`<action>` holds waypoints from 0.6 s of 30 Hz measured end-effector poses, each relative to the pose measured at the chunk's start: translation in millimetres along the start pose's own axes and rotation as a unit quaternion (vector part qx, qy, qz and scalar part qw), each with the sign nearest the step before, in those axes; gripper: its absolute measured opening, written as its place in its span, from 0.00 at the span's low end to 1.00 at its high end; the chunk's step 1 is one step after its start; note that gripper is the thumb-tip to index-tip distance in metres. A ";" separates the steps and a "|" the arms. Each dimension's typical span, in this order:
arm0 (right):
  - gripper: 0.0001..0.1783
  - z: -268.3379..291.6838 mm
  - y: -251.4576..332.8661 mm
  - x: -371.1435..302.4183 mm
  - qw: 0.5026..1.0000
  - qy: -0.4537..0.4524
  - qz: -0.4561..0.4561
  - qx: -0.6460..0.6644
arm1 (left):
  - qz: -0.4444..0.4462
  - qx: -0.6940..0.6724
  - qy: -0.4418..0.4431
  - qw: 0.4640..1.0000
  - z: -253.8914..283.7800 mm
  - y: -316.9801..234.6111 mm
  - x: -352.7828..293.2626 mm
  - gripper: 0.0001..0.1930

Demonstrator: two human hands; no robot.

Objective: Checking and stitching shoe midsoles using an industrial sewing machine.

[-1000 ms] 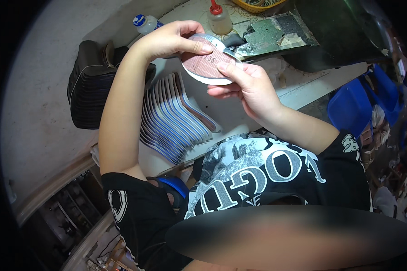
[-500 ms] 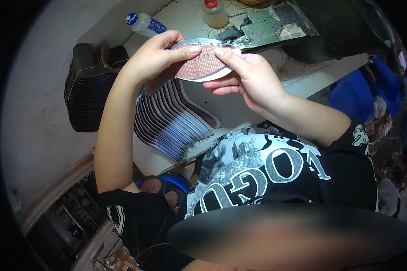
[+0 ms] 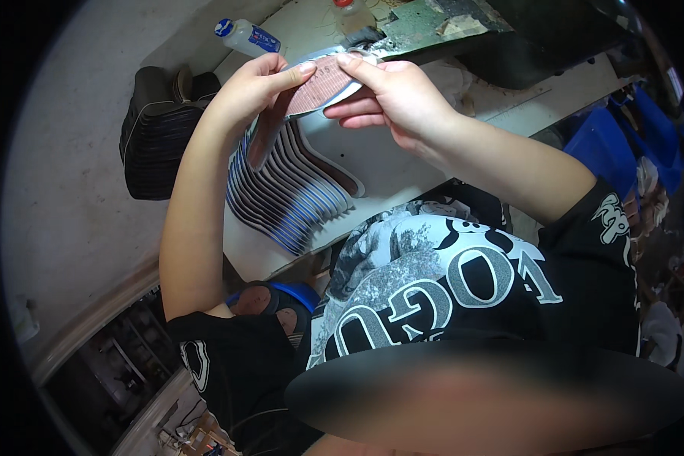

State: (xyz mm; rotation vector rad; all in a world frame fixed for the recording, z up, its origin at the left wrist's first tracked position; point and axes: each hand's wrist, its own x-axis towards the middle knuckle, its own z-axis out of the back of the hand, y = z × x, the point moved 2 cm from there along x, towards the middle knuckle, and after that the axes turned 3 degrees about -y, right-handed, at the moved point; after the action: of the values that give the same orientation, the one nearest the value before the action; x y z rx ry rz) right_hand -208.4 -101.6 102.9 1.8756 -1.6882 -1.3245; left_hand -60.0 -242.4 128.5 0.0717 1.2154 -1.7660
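My left hand (image 3: pixel 252 90) and my right hand (image 3: pixel 404 95) hold one shoe insole (image 3: pixel 315 90) between them, above the far part of the white table. It is pinkish brown with fine pale lines and a whitish rim. Both thumbs press on its top face near the wide end, and the left fingers curl behind it, partly hidden. Some right fingers stretch out below the rim. The insole's narrower end slopes down beside my left wrist. Under it stands a fanned row of similar insoles (image 3: pixel 285 194) with grey-blue edges.
A stack of black sole-shaped pieces (image 3: pixel 150 140) stands at the left by the wall. At the back are a blue-capped bottle (image 3: pixel 247 38), a red-capped jar (image 3: pixel 355 21) and a stained green board (image 3: pixel 437 29). Blue bins (image 3: pixel 600 148) stand right; brown soles (image 3: pixel 254 301) lie low at left.
The view has shifted slightly. Both hands and the insole have moved a little left and away, and the insole's narrower end now shows more clearly, sloping down. The grip looks the same.
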 end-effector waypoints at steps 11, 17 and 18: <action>0.19 9.3 -1.2 31.3 0.994 0.030 0.044 -0.099 | 0.033 -0.119 -0.023 0.992 -18.8 4.6 -1.1 0.26; 0.20 21.9 1.8 38.1 0.975 0.066 0.078 -0.197 | 0.065 -0.116 0.010 0.991 -30.6 -11.3 -8.6 0.29; 0.21 24.3 3.3 37.4 0.968 0.071 0.090 -0.225 | 0.071 -0.132 0.017 0.989 -33.3 -8.0 -6.8 0.29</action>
State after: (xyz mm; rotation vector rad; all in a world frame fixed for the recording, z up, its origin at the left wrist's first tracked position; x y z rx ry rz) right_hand -233.3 -127.5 76.3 1.4815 -1.3138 -1.3265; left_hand -76.5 -212.6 120.8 0.0333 1.4232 -1.4743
